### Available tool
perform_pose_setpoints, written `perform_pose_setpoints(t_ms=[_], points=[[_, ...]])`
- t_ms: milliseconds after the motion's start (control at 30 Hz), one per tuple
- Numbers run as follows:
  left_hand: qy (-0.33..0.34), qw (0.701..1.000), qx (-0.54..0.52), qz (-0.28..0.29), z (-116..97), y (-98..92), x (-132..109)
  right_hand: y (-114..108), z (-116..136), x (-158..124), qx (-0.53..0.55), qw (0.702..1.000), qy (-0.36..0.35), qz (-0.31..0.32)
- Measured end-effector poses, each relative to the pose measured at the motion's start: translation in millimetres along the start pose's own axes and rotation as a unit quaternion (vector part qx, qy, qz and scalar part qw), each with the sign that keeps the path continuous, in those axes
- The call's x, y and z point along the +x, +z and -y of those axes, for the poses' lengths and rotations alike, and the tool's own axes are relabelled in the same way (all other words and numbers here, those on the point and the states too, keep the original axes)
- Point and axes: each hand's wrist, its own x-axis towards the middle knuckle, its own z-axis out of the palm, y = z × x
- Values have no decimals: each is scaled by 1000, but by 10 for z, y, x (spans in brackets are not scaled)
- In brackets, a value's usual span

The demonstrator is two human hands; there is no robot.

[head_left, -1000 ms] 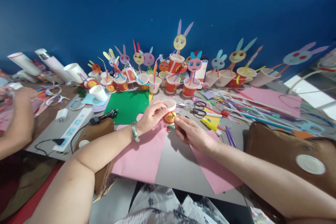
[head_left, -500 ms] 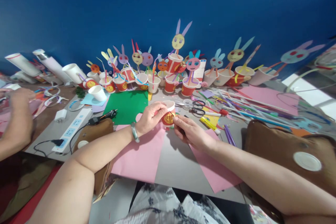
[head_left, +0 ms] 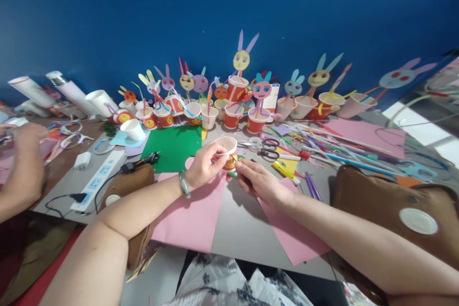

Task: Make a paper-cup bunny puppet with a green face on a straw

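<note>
My left hand (head_left: pixel 206 166), a bracelet on its wrist, is closed round the left side of a red and white paper cup (head_left: pixel 230 162). The cup's open mouth tilts toward me. At the cup's right side, the fingers of my right hand (head_left: pixel 256 178) are pinched together close to its wall. Whatever they hold is too small to make out. Pink paper (head_left: pixel 190 220) lies under my left wrist, and a second pink sheet (head_left: pixel 292 222) is below my right forearm. Black-handled scissors (head_left: pixel 268 149) rest just beyond my right hand.
Along the blue wall stand several cups with paper rabbit figures (head_left: pixel 256 123). Straws and strips (head_left: pixel 344 148) are strewn at right, near a brown bag (head_left: pixel 387 205). A power strip (head_left: pixel 100 179) and green paper (head_left: pixel 172 146) lie left. Another person's arm (head_left: pixel 23 167) reaches in at far left.
The paper cup has tipped so that more of its open mouth shows. My left hand has turned with it, while my right hand stays pinched beside the cup.
</note>
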Motion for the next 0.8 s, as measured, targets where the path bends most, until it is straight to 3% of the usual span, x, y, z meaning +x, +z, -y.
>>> perform_pose_setpoints(t_ms=[400,667,800], points=[[51,996,73,5,90,21,-51,-95,-18,53,-138,989,-44,-31],[41,996,75,-2,101,34,-69,-134,53,53,-249,965,-61,-49],[71,991,113,4,97,33,-74,-144,88,39,-312,941,-121,-56]])
